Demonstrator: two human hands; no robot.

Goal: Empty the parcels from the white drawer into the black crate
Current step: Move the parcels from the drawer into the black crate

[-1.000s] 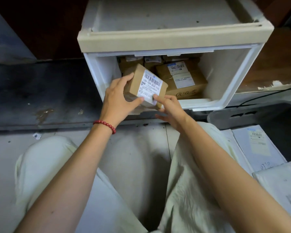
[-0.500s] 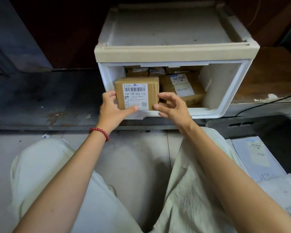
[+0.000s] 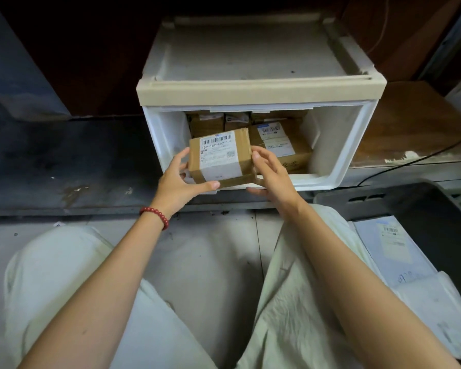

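A small brown cardboard parcel with a white barcode label [image 3: 221, 158] is held by both hands in front of the open white plastic drawer [image 3: 338, 145], just above its near lip and slightly tilted, label facing up. The left hand [image 3: 183, 179] grips the parcel's left end, fingers curled against the side and thumb lying along the near bottom edge. The right hand [image 3: 273, 177] grips the right end, fingers bent over the far right corner and thumb underneath. A red bead bracelet [image 3: 156, 215] sits on the left wrist.

Inside the drawer, to the right of the held parcel, lies a larger brown cardboard box with white labels [image 3: 285, 147]. Smaller brown boxes [image 3: 208, 123] stand in a row against the far wall. The drawer rests on a dark, stained surface [image 3: 64, 161].

The black plastic crate [image 3: 357, 198] stands on the near right, apart from the parcel. It holds flat pale mailer bags [image 3: 391, 251]. Pale trousers [image 3: 64, 275] cover the person's knees above a grey tiled floor [image 3: 216, 249].
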